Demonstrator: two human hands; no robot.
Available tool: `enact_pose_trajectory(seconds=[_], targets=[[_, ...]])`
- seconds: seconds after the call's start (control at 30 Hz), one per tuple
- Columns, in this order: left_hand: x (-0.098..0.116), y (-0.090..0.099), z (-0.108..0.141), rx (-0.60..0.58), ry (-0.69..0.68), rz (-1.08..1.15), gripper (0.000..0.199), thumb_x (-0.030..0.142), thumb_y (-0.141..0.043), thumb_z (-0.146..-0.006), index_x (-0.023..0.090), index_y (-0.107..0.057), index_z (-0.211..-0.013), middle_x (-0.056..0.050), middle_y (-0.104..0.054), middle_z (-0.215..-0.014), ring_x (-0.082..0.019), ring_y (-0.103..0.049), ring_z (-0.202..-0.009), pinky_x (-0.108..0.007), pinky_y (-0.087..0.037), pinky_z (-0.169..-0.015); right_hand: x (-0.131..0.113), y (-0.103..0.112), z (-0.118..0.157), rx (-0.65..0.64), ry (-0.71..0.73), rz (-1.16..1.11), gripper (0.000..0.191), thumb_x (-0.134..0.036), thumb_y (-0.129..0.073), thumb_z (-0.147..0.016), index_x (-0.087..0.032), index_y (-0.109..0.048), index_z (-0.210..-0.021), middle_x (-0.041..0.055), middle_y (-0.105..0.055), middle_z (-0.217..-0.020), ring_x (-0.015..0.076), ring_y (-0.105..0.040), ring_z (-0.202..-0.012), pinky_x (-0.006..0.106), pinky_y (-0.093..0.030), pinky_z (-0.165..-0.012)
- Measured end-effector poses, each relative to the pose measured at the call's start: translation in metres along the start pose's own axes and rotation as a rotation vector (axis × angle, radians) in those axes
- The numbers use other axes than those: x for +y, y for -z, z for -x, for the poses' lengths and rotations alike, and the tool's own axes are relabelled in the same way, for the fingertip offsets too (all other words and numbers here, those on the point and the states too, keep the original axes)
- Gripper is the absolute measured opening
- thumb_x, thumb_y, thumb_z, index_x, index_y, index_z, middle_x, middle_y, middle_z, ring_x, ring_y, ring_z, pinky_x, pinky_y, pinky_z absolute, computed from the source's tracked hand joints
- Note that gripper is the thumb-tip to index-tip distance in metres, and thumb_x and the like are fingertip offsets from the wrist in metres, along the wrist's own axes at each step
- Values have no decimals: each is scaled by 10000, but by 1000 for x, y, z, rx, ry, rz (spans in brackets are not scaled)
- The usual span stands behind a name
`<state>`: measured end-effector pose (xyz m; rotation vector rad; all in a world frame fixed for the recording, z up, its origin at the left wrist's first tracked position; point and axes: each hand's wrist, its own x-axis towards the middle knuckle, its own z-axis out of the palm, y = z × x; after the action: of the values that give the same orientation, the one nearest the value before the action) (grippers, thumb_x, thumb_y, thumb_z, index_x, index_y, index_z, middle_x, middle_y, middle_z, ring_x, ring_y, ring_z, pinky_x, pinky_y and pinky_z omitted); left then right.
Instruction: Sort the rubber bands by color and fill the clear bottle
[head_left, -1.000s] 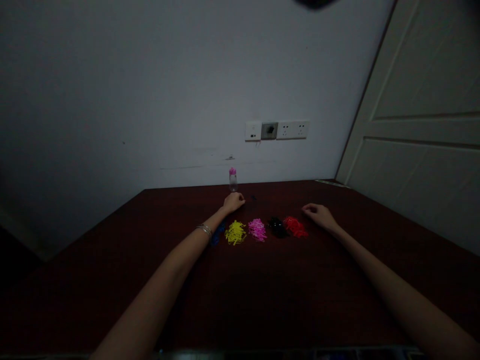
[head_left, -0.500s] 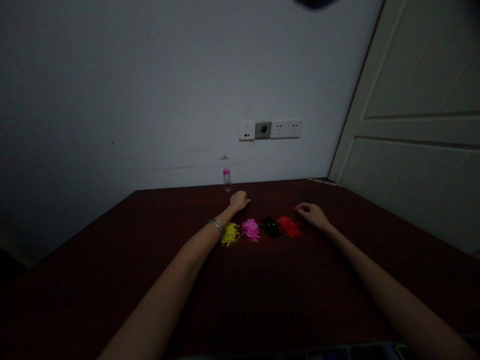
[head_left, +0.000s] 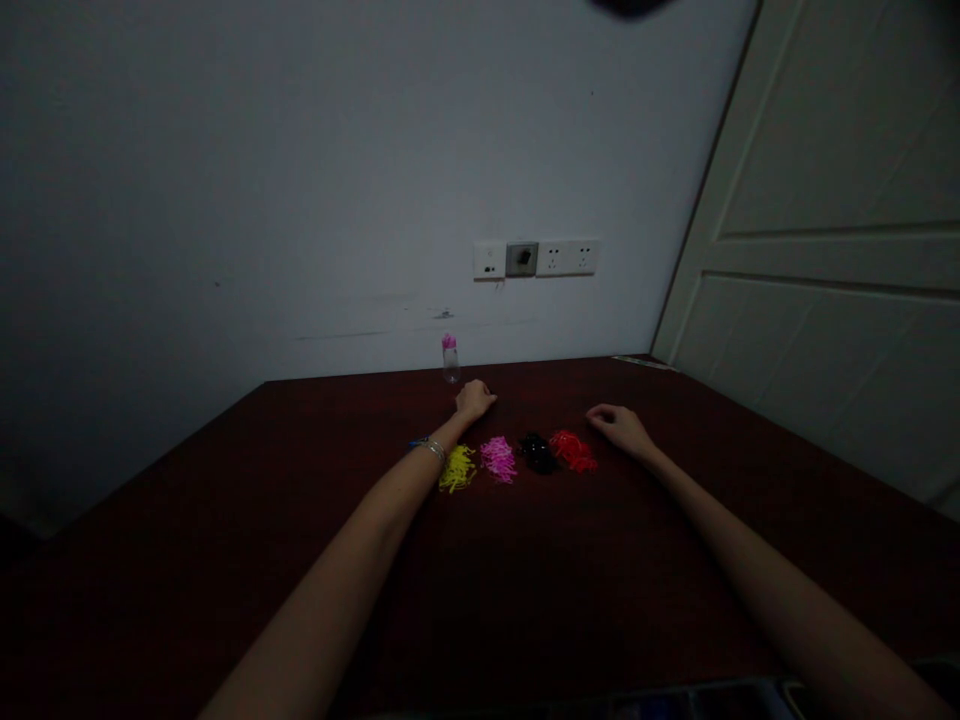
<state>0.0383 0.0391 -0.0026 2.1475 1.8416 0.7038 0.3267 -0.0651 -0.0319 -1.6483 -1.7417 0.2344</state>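
On the bench (head_left: 555, 580), the left hand (head_left: 475, 400) is curled near a bottle (head_left: 451, 365); the right hand (head_left: 616, 424), loosely curled, is beside the red pile (head_left: 574, 452). Whether either holds anything, I cannot tell. The left forearm (head_left: 381, 522), sliding right, could sweep the yellow pile (head_left: 458, 469) into the pink pile (head_left: 499, 459).

A dark reddish-brown table (head_left: 540, 580) carries four small heaps in a row: a yellow heap (head_left: 457, 472), a pink heap (head_left: 498, 459), a black heap (head_left: 538, 454) and, just beside that one, a red heap (head_left: 574, 451). In this dim light they look like thin rubber bands. Something blue (head_left: 417, 442) shows past the left forearm. Near the far edge a clear bottle (head_left: 451, 370) with a pink top stands upright; a pale strip (head_left: 645, 362) lies at the far right corner.
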Motion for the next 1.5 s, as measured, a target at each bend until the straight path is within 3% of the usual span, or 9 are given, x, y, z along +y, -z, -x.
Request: enact_pose_trajectory(seconds=[0.17, 0.47, 0.67, 0.9, 1.1, 1.3, 1.5], targets=[[1, 0, -2, -7, 21, -12, 160, 244, -590, -699, 178, -684, -810, -113, -670, -921, -221, -616, -872, -284, -452, -722, -2, 1, -1, -14, -28, 22, 234, -300, -503, -724, -178, -668, -837, 58, -687, -849, 189, -620, -771, 276, -452, -707], [-4, -1, -6, -25, -6, -21, 168, 217, -574, -681, 174, -686, -799, -103, -671, -890, -224, -615, -855, -282, -450, -708, -4, 2, 0, -21, -27, 27, 244, -306, -495, -730, -177, -666, -847, 60, -683, -857, 191, -615, -778, 274, -444, -698], [-14, 5, -5, 12, -131, -51, 173, 229, -562, -705, 170, -684, -813, -80, -666, -847, -188, -602, -829, -251, -438, -716, 0, 0, -2, -28, -12, 29, 244, -310, -494, -740, -173, -663, -850, 63, -683, -873, 189, -618, -786, 272, -449, -714], [-35, 36, 6, 73, -449, -126, 176, 231, -527, -732, 153, -667, -804, -61, -631, -860, -152, -567, -789, -225, -421, -700, -1, -1, -1, -25, -20, 31, 235, -305, -498, -737, -176, -665, -842, 60, -685, -866, 196, -621, -784, 274, -452, -718], [-51, 74, 32, 22, -617, -90, 160, 218, -532, -725, 145, -658, -789, -53, -606, -816, -134, -548, -738, -218, -407, -676, 2, -1, -2, -31, -19, 36, 249, -326, -490, -746, -181, -665, -847, 61, -686, -871, 201, -623, -793, 284, -459, -717], [-73, 102, 58, -3, -587, 96, 148, 217, -551, -695, 123, -656, -740, -35, -601, -759, -108, -538, -689, -202, -410, -644, 4, 0, -3, -57, -47, 56, 273, -338, -490, -742, -174, -663, -874, 75, -684, -888, 212, -624, -795, 295, -461, -710], [-86, 126, 65, -180, -340, 286, 169, 230, -604, -628, 100, -675, -707, -26, -623, -655, -108, -535, -623, -216, -407, -609, 7, 0, -3, -50, -33, 66, 285, -377, -487, -734, -192, -668, -851, 65, -687, -892, 227, -626, -811, 309, -464, -724]])
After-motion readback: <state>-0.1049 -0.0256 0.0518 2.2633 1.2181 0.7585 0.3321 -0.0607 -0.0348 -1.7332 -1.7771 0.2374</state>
